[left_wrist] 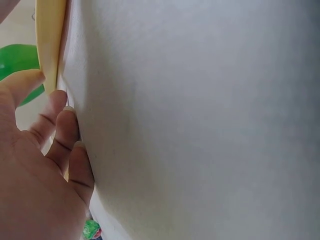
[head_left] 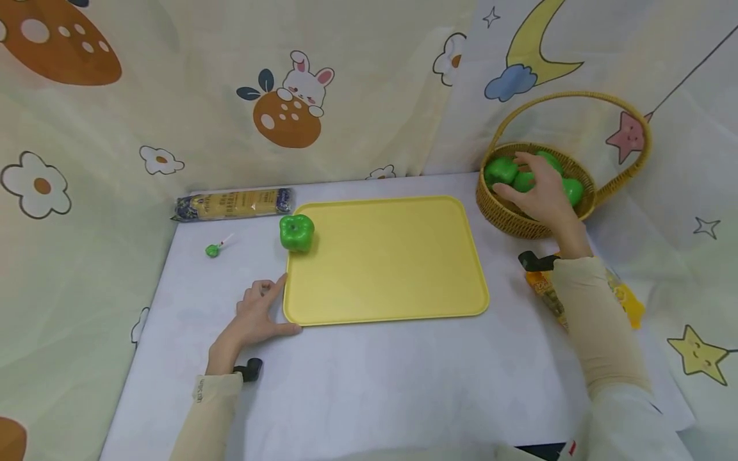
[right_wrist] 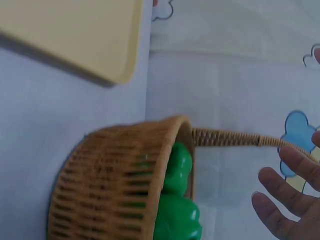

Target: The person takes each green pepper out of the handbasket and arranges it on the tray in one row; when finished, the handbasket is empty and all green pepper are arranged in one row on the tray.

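A yellow tray (head_left: 386, 262) lies on the white table, a green bell pepper (head_left: 296, 232) upright at its far left corner. My left hand (head_left: 256, 317) touches the tray's near left corner, index finger at the side edge and thumb at the front edge. Over the wicker basket (head_left: 504, 218) at the far right is my right hand (head_left: 542, 192), fingers spread and holding nothing. Several green bell peppers (head_left: 500, 170) sit in the basket, partly covered by that hand. In the right wrist view its fingers (right_wrist: 287, 192) are apart from the peppers (right_wrist: 177, 217).
A long printed packet (head_left: 233, 203) lies along the table's back edge. Left of the tray is a green lollipop (head_left: 213, 250). A yellow and orange packet (head_left: 544, 291) lies partly under the right forearm. The basket's tall handle (head_left: 576, 96) arches over it.
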The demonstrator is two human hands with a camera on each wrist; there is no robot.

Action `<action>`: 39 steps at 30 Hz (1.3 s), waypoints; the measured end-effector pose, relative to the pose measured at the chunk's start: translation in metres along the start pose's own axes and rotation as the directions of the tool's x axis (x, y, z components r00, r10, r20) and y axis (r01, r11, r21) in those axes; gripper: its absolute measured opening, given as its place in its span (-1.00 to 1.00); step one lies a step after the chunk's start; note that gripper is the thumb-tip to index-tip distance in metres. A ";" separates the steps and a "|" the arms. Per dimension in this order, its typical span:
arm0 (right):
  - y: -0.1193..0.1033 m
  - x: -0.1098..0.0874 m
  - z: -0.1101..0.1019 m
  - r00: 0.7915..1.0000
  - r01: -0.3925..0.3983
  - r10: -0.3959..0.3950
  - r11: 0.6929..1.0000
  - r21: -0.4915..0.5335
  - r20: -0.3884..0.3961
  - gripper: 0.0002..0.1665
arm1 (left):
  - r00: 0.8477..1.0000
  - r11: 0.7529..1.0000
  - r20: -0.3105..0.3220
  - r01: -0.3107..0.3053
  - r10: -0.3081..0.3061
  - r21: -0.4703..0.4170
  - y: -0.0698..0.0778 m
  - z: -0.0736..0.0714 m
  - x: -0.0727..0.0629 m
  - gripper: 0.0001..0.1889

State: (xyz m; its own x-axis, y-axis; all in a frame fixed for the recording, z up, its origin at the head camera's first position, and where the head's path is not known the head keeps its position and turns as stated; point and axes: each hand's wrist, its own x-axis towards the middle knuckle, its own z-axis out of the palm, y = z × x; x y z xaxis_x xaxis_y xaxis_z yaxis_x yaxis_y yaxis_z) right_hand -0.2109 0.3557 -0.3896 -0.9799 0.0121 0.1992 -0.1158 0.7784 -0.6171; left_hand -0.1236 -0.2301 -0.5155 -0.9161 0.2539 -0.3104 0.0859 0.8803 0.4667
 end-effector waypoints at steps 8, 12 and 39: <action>0.036 -0.016 -0.023 0.999 -0.052 0.051 0.996 -0.066 -0.015 -0.06 | 1.000 1.000 0.008 0.003 -0.003 -0.003 0.001 0.001 -0.001 0.32; 0.054 -0.022 -0.030 0.996 -0.093 0.092 0.993 -0.073 -0.017 -0.06 | 1.000 1.000 0.006 0.008 -0.008 -0.003 0.001 0.001 -0.001 0.32; 0.098 -0.021 -0.032 0.943 -0.206 0.251 0.956 -0.207 0.217 0.09 | 1.000 1.000 -0.010 -0.026 0.026 0.007 0.003 -0.002 -0.001 0.31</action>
State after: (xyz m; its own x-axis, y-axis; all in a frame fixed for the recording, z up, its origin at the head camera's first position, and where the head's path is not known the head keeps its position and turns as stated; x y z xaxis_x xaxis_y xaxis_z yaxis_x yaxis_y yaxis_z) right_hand -0.1965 0.4519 -0.4304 -0.9887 0.0701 -0.1322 0.1252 0.8717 -0.4738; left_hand -0.1237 -0.2287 -0.5124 -0.9173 0.2726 -0.2903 0.1120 0.8762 0.4687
